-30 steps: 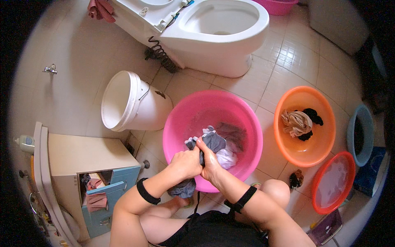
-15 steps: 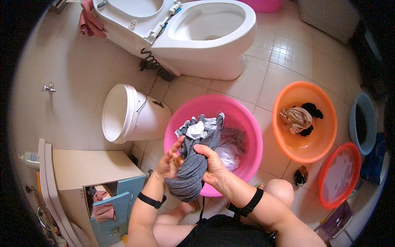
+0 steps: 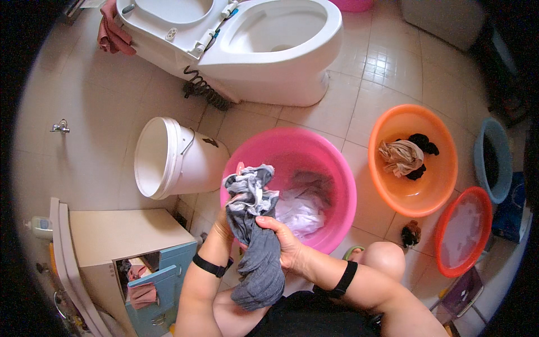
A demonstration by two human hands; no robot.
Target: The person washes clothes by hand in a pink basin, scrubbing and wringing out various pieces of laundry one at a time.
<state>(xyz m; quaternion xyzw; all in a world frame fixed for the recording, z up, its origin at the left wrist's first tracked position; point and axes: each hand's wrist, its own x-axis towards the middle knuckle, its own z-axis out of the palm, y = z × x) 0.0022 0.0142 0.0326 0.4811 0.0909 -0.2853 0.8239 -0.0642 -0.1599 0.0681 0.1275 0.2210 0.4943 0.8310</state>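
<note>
A wet grey garment [image 3: 255, 264] with a bunched, pale-edged end hangs from my hands over the near left rim of a pink basin [image 3: 337, 151]. My right hand [image 3: 285, 241] is closed round its middle, the thumb lying across the cloth. My left hand [image 3: 224, 223] holds the gathered upper end; the cloth covers most of its fingers, and one fingertip shows at the top. The lower part of the garment droops toward my lap. White cloth [image 3: 303, 212] and a darker wet piece lie in water inside the basin.
A white bucket [image 3: 202, 163] lies tipped left of the basin, near a cabinet [image 3: 120, 227]. Beyond stands a toilet [image 3: 269, 73]. To the right are an orange basin [image 3: 387, 196] holding clothes, a red basin [image 3: 484, 247] and a blue basin [image 3: 505, 168].
Both hands have drawn the grey garment left and toward me, off the basin's middle. My left hand has moved up behind its bunched end; more white cloth shows in the basin.
</note>
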